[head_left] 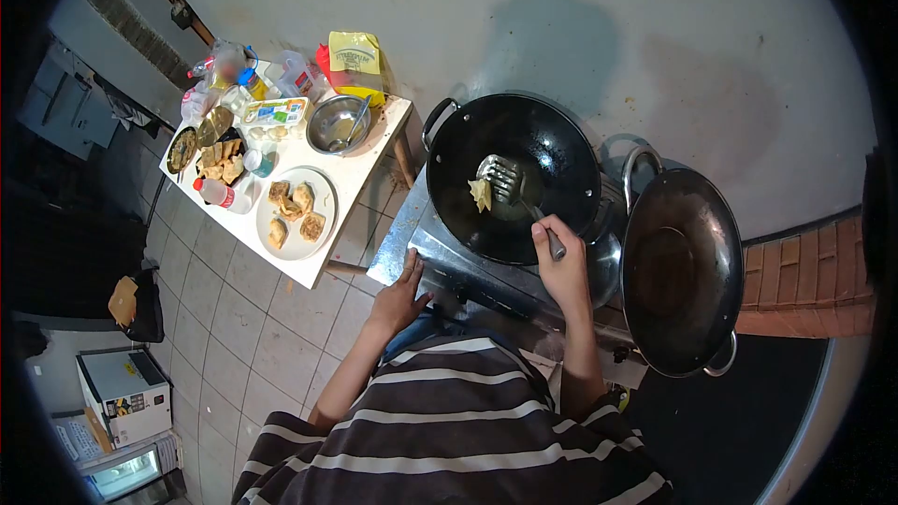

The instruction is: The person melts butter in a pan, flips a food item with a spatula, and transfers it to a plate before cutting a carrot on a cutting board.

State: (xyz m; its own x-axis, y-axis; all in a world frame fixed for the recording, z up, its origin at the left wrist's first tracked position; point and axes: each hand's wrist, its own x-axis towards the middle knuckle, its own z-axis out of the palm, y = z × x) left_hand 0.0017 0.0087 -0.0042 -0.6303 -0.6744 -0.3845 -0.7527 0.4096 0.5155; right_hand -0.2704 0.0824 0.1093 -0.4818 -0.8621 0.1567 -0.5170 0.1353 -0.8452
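A large black wok (552, 145) sits on the metal stove (440, 248), with oil pooled in its bottom. My right hand (562, 262) is closed round the handle of a slotted spatula (503, 178), whose head is inside the wok. Against the left edge of that head is a pale, folded piece of food (480, 194). At the stove's front left edge, my left hand (402, 295) rests with its fingers stretched out and holds nothing. The tip of the spatula's handle shows beyond my right fingers.
Right of the stove stands a second wok (683, 271). On the white table (304, 268) at the left are a plate (323, 192) of browned pieces, a steel bowl (327, 124), an egg carton (276, 117), a red-capped bottle (217, 193) and a yellow bag (357, 61).
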